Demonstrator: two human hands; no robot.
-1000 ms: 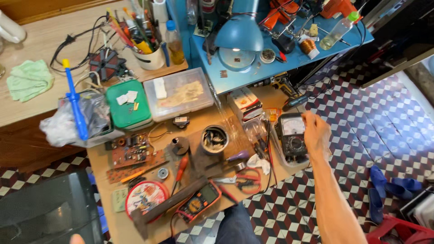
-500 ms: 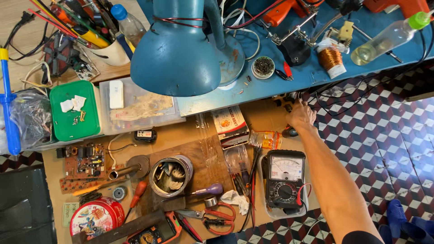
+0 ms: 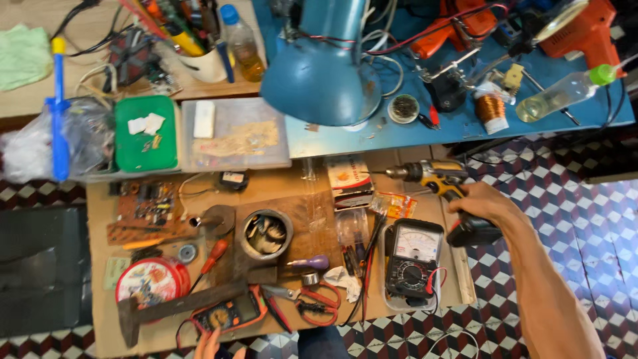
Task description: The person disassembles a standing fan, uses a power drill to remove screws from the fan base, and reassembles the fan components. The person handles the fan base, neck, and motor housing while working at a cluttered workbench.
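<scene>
At the right of the frame, the right hand (image 3: 482, 206) is wrapped around the handle of a yellow and black cordless drill (image 3: 442, 189), holding it above the right edge of the low wooden table (image 3: 100, 319). The drill's nose points left, toward a small red and white box (image 3: 349, 179) in the middle of the frame. Just below the drill lies a black meter with a needle dial (image 3: 413, 262), next to a round metal tin (image 3: 266, 234) of small parts. At the bottom edge, only the fingertips of the left hand (image 3: 209, 346) show, close to an orange meter (image 3: 226, 316); whether they grip anything I cannot tell. A blue desk lamp (image 3: 319, 70) fills the upper middle.
</scene>
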